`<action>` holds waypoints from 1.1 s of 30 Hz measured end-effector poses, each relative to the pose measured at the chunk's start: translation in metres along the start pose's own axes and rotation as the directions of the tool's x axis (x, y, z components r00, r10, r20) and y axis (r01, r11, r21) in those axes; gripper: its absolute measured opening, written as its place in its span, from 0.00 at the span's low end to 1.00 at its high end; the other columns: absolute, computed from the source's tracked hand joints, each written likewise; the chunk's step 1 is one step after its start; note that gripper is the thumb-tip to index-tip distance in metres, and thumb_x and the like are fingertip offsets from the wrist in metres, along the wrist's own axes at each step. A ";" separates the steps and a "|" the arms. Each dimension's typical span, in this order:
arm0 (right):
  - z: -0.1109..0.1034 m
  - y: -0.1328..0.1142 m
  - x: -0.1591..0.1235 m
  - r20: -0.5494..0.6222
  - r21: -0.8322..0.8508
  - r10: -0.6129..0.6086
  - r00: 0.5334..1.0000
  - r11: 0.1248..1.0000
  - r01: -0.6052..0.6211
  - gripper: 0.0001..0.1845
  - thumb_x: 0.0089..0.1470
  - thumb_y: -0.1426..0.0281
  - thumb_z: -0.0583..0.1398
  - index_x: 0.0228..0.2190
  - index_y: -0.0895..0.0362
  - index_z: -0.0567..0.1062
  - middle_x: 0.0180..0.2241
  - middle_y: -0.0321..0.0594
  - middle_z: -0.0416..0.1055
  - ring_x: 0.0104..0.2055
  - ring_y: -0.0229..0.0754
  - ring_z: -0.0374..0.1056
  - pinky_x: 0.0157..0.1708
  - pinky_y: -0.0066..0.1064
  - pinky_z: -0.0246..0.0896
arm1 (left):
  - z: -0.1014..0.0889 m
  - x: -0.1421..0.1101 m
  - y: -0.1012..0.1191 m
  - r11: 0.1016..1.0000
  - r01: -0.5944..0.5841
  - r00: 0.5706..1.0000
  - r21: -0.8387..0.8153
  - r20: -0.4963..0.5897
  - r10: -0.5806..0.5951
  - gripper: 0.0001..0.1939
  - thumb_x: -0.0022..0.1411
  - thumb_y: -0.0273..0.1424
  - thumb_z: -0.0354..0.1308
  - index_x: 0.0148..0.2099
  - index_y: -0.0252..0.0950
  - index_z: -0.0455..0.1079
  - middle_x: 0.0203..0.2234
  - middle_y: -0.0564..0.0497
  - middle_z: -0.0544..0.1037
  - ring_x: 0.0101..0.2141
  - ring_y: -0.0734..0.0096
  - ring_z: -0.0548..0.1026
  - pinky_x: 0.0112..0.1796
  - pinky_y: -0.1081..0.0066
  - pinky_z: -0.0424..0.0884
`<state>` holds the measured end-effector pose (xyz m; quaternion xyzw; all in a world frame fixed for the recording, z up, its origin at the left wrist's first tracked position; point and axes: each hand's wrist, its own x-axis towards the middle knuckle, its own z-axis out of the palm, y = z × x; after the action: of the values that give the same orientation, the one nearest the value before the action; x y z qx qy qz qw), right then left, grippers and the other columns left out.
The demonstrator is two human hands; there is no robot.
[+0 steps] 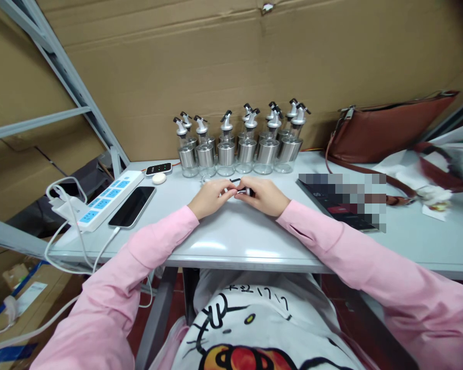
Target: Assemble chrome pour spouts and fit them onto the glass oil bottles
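My left hand [211,198] and my right hand [265,196] meet above the middle of the table, fingertips pinched together. Between them is a small black-and-silver pour spout [249,191], mostly covered by the fingers. It resembles the spouts on the bottles behind. Both hands are closed on it. Just behind the hands stand several glass oil bottles [226,153] with steel bands, upright in two rows, each topped by a silver spout with a black lever. A small clear item [206,179] lies by my left hand, too blurred to name.
On the left lie a white power strip [111,198] with cables, a phone [133,206], a small black-faced device [159,169] and a round white object [159,178]. A brown bag [389,128] and a partly pixelated dark flat object [332,200] are at right. Cardboard [200,61] backs the table [231,241].
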<state>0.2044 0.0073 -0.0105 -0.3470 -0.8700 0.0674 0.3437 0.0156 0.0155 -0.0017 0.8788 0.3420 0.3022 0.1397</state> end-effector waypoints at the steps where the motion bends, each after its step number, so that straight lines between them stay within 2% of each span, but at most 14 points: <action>1: 0.000 0.000 0.000 0.020 -0.001 0.008 1.000 1.000 -0.008 0.07 0.54 0.66 0.58 0.29 0.56 0.68 0.27 0.37 0.69 0.27 0.38 0.62 0.28 0.27 0.53 | 0.000 0.000 -0.001 1.000 -0.004 1.000 0.018 0.014 0.004 0.08 0.62 0.30 0.53 0.38 0.33 0.73 0.31 0.50 0.76 0.30 0.73 0.71 0.32 0.75 0.65; 8: 0.002 0.002 0.000 0.251 0.007 0.050 0.967 0.999 -0.054 0.04 0.54 0.68 0.58 0.31 0.56 0.68 0.31 0.38 0.72 0.31 0.39 0.66 0.32 0.28 0.55 | 0.004 -0.001 -0.009 0.994 -0.041 0.977 0.106 0.214 0.018 0.09 0.61 0.27 0.53 0.42 0.34 0.73 0.36 0.48 0.77 0.36 0.69 0.73 0.40 0.71 0.66; 13: 0.003 0.001 -0.001 0.289 -0.017 0.079 0.954 0.997 -0.077 0.04 0.54 0.68 0.58 0.32 0.56 0.67 0.31 0.38 0.72 0.31 0.40 0.67 0.33 0.29 0.55 | 0.004 -0.001 -0.007 0.990 -0.051 0.968 0.133 0.251 0.017 0.10 0.62 0.28 0.53 0.41 0.32 0.73 0.36 0.46 0.76 0.37 0.68 0.73 0.40 0.71 0.66; 20: 0.002 -0.002 0.000 0.240 0.001 0.054 0.969 0.998 -0.056 0.05 0.54 0.68 0.57 0.29 0.56 0.67 0.29 0.38 0.71 0.30 0.39 0.66 0.31 0.28 0.55 | 0.004 -0.001 -0.009 0.991 -0.060 0.975 0.121 0.218 0.032 0.10 0.63 0.28 0.52 0.42 0.33 0.74 0.35 0.47 0.77 0.36 0.68 0.74 0.40 0.72 0.66; 23: 0.001 -0.002 0.001 0.186 0.015 0.043 0.982 0.999 -0.047 0.05 0.54 0.68 0.57 0.28 0.56 0.67 0.29 0.39 0.71 0.30 0.39 0.66 0.32 0.28 0.55 | 0.003 -0.001 -0.009 0.992 -0.061 0.985 0.108 0.169 0.042 0.10 0.62 0.28 0.52 0.40 0.33 0.74 0.34 0.47 0.78 0.34 0.69 0.74 0.38 0.72 0.65; 26: 0.001 -0.002 0.001 0.123 0.016 0.089 0.988 0.996 -0.092 0.06 0.53 0.66 0.57 0.32 0.56 0.66 0.29 0.38 0.71 0.28 0.39 0.65 0.30 0.28 0.55 | 0.002 0.000 -0.007 0.997 -0.046 0.995 0.069 0.092 0.039 0.09 0.62 0.27 0.53 0.36 0.33 0.75 0.31 0.49 0.78 0.32 0.71 0.73 0.36 0.73 0.65; 29: 0.001 -0.002 0.001 0.051 0.044 0.146 0.988 0.988 -0.149 0.11 0.52 0.66 0.58 0.37 0.56 0.65 0.30 0.39 0.70 0.29 0.41 0.66 0.31 0.29 0.56 | 0.000 0.000 -0.003 1.000 0.027 1.000 -0.004 0.010 -0.027 0.09 0.61 0.28 0.54 0.33 0.33 0.74 0.28 0.50 0.78 0.30 0.73 0.72 0.35 0.74 0.64; 33: 0.002 -0.003 0.001 -0.008 0.071 0.180 0.984 0.981 -0.179 0.15 0.50 0.64 0.59 0.39 0.56 0.63 0.33 0.41 0.70 0.30 0.41 0.66 0.31 0.30 0.57 | -0.002 0.001 0.001 0.984 0.126 0.992 -0.129 -0.009 -0.128 0.11 0.61 0.31 0.53 0.32 0.33 0.74 0.24 0.52 0.77 0.27 0.75 0.72 0.33 0.75 0.63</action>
<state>0.2016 0.0059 -0.0106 -0.4121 -0.8299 0.1259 0.3544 0.0152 0.0154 0.0003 0.8417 0.3784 0.3217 0.2117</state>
